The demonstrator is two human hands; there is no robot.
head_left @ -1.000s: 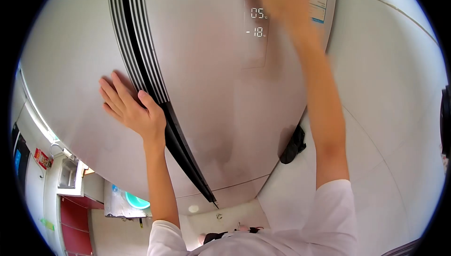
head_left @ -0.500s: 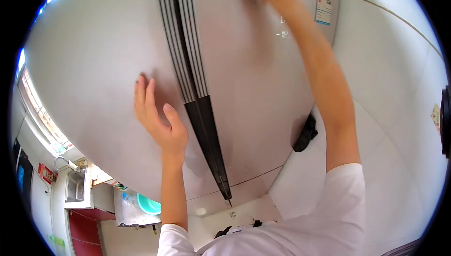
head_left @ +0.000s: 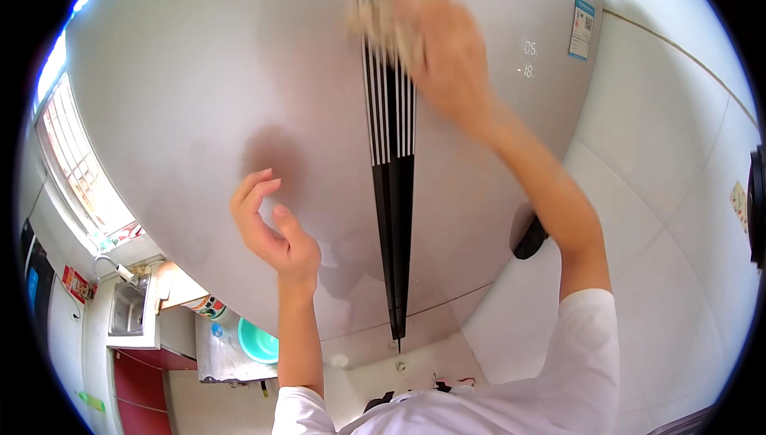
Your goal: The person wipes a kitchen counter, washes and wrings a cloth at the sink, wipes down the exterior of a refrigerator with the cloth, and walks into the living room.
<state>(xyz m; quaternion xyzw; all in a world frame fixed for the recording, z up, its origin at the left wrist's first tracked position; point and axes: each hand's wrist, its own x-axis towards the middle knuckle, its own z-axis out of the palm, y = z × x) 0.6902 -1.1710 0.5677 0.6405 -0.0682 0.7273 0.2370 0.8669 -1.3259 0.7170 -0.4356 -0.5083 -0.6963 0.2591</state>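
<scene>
Gripping a crumpled beige cloth [head_left: 383,27], the right hand [head_left: 456,60] has it slantwise across the striped centre trim [head_left: 406,120] of the refrigerator [head_left: 191,100]. From the left hand [head_left: 283,242], empty and loosely curled, the cloth lies up and to the right, well apart.

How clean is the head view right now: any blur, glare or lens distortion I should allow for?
Head view: right hand and its cloth motion-blurred; window bright, partly washed out; soft shadow beside left hand; wide-angle bowing, black corners.
</scene>
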